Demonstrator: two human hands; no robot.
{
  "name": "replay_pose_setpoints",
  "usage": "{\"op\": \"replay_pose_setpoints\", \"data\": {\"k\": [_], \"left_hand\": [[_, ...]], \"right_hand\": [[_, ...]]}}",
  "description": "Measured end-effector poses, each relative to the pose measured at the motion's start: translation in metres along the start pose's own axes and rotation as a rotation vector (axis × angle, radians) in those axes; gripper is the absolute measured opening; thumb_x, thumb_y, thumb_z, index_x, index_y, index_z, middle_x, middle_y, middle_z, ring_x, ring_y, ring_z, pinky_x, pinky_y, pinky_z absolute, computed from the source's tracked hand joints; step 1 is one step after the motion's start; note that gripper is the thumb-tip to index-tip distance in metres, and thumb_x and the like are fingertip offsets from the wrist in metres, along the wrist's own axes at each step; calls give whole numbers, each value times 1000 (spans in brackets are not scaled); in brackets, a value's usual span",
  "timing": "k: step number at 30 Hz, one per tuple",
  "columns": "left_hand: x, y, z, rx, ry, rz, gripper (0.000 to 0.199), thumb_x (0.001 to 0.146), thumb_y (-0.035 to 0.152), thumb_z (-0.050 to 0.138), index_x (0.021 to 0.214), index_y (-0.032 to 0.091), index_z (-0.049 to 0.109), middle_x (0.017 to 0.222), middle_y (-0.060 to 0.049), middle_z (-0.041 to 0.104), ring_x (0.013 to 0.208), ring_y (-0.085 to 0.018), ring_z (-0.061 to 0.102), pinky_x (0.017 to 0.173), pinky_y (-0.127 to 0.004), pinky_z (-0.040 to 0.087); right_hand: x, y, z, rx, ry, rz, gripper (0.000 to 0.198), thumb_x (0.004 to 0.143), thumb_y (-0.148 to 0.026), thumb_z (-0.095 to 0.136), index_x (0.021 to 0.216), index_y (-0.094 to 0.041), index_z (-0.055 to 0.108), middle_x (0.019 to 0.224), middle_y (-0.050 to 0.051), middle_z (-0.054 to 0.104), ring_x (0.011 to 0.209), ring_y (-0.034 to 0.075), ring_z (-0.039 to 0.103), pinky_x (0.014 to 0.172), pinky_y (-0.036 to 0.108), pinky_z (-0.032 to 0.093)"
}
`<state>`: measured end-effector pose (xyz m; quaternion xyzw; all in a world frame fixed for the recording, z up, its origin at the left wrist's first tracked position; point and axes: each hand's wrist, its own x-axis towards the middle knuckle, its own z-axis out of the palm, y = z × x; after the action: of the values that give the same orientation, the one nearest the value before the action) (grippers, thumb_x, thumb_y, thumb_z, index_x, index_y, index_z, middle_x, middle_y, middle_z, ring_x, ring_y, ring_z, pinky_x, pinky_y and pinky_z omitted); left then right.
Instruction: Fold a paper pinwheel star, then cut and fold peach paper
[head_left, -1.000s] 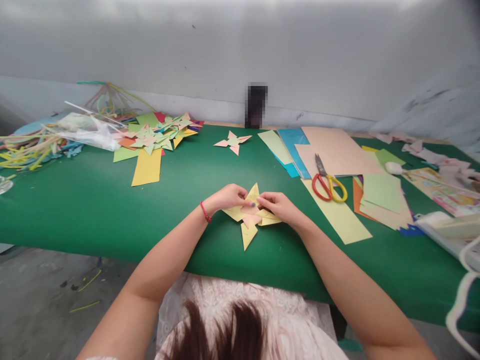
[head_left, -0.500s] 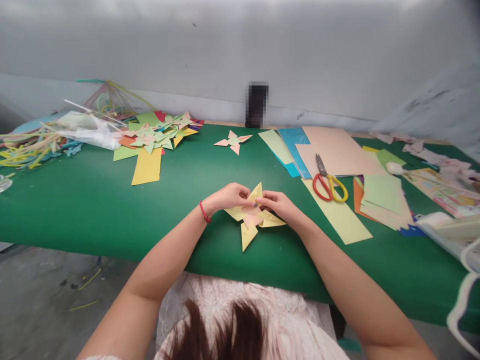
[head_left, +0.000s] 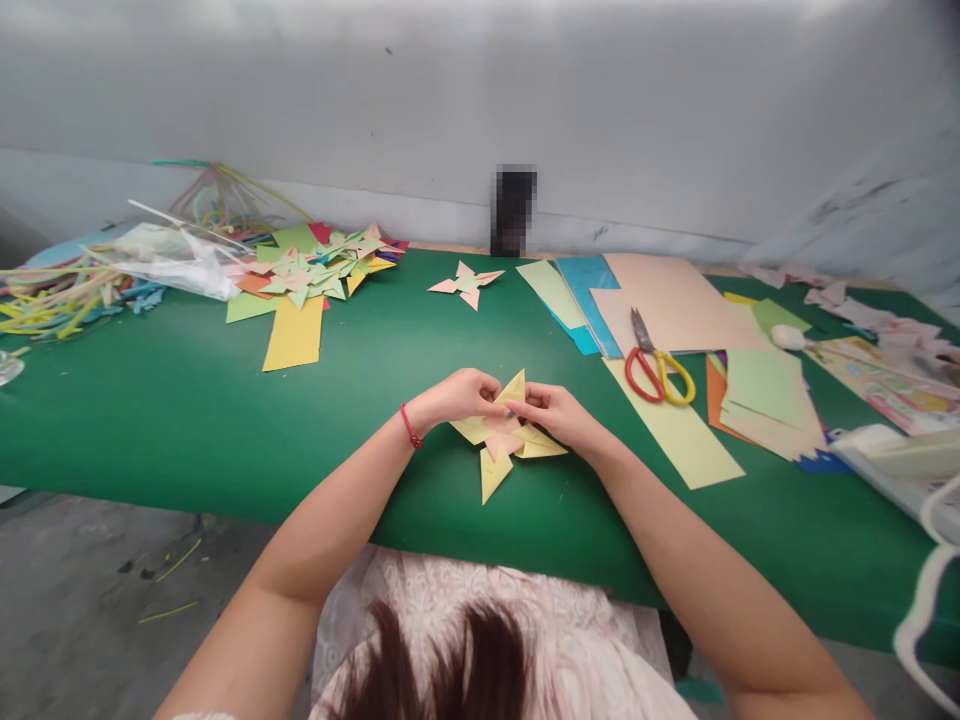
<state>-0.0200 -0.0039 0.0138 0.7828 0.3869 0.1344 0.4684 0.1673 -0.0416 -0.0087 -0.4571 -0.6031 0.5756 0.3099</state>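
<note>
Between my hands is a folded paper star (head_left: 496, 468) with yellow points and a pinkish centre, held just above the green table (head_left: 187, 420). My left hand (head_left: 466, 394) pinches it near its upper point, thumb pressed on the paper close to the centre. From the other side, my right hand (head_left: 556, 412) grips the same upper point, its thumb meeting the left one. Parts of the fingers are hidden behind the paper. Farther back, a pink and green paper star (head_left: 466, 284) lies flat on the table by itself.
A heap of folded stars (head_left: 322, 265) and a yellow sheet (head_left: 294, 334) lie at left, beside bundled coloured strips (head_left: 67, 290). Scissors (head_left: 654, 365) rest on paper sheets (head_left: 682, 300) at right. A black blurred object (head_left: 513, 212) stands against the wall.
The yellow star has tilted and shifted slightly, its upper point a little lower and its right point drawn inward. Both thumbs have moved slightly; both hands keep their grip.
</note>
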Motion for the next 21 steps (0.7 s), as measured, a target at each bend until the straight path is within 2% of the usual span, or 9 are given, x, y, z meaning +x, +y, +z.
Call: {"op": "replay_pose_setpoints", "data": {"k": [5,9,12,18,21], "left_hand": [[-1,1,-1,-22,4,-10,34,69,43,58,55,16,44,55,5,34,50,-7,27,46,-23,17],[-1,2,-4,-34,17,-30,35,73,48,54,62,15,53,57,3,43,50,-7,31,45,-22,20],[-1,1,-5,-67,24,-30,32,74,47,54,70,15,58,61,2,49,50,-7,34,44,-20,22],[-1,0,-3,-134,35,-33,29,73,42,57,64,14,53,55,3,46,46,-6,32,43,-20,20],[-1,2,-2,-206,21,-31,28,72,39,58,60,15,49,55,3,45,48,-7,37,46,-20,25]], "right_hand": [[2,4,-1,-21,38,-24,38,73,-50,60,86,-14,62,77,4,63,65,14,54,57,25,38],[3,6,-2,-34,53,-36,36,72,-50,61,77,-15,59,65,-1,55,55,9,45,51,23,29],[3,5,-2,-63,60,-35,37,72,-52,60,74,-15,58,64,-2,53,55,9,42,51,23,28],[2,5,-2,-129,50,-23,40,73,-55,57,76,-15,57,65,-1,52,56,10,42,50,23,28],[2,5,-2,-121,42,-24,39,73,-54,57,74,-15,56,64,-1,51,56,10,42,50,23,28]]}}
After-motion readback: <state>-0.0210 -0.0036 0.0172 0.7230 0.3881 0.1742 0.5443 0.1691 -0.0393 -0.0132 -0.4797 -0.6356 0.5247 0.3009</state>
